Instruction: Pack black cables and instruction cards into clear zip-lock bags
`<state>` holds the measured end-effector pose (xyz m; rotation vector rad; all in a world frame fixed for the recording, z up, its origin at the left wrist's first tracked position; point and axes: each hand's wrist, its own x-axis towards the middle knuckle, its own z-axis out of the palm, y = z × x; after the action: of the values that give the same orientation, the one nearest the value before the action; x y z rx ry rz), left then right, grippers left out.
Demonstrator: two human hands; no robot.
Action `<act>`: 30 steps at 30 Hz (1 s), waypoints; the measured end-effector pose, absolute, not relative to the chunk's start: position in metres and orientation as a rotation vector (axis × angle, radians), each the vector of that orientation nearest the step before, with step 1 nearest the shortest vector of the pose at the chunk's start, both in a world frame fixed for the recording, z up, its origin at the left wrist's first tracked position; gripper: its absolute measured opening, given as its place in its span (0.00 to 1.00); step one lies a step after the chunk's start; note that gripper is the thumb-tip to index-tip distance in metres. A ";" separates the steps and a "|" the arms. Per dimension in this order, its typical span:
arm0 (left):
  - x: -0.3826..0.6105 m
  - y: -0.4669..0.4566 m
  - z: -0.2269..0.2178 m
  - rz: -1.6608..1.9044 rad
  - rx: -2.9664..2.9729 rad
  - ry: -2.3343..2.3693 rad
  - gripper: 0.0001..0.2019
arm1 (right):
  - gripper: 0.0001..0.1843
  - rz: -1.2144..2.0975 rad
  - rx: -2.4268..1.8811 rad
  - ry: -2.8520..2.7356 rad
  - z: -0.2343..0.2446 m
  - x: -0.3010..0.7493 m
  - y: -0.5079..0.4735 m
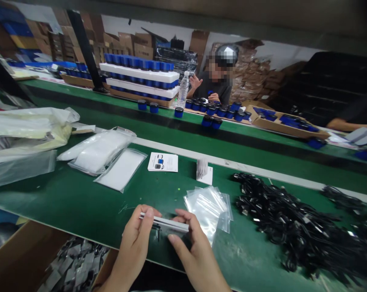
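Observation:
Near the table's front edge, both my hands are at a thin, flat, white-edged item [171, 223], seen nearly edge-on. My left hand [137, 233] pinches its left end, thumb on top. At the right end, my right hand [194, 239] has its fingers curled against the item, with the thumb lower and apart from the fingers. A small dark piece shows below the white edge; its kind is unclear. Clear zip bags [206, 209] lie just beyond my right hand. Farther back are a stack of printed leaflets [163, 162] and a pile of small folded leaflets [202, 169].
Black cables [289, 219] heap on the right. Packed white bags [103, 150] and larger plastic bags [25, 129] lie left. A box of small packets [77, 263] sits below the table edge. Across the green belt, a co-worker [216, 81] sits behind blue-and-black jars [212, 109] and a bottle [183, 89].

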<state>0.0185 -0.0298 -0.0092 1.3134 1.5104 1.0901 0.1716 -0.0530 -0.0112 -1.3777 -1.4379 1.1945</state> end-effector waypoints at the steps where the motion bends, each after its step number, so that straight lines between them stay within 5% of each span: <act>1: 0.019 -0.029 -0.010 1.096 1.320 1.508 0.18 | 0.10 1.168 -1.377 -1.481 -0.011 0.172 -0.052; 9: 0.021 -0.031 -0.008 1.045 1.350 1.455 0.18 | 0.08 1.072 -1.386 -1.513 -0.012 0.168 -0.054; 21: 0.023 -0.028 -0.010 1.051 1.314 1.464 0.14 | 0.13 1.777 -1.260 -1.033 0.027 0.184 -0.024; 30: 0.022 -0.032 -0.012 1.053 1.268 1.397 0.13 | 0.14 1.881 -1.198 -0.902 0.026 0.185 -0.015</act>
<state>0.0215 -0.0319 -0.0122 1.2678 1.3972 1.0531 0.1845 -0.0151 0.0258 -1.1984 -0.9019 1.8808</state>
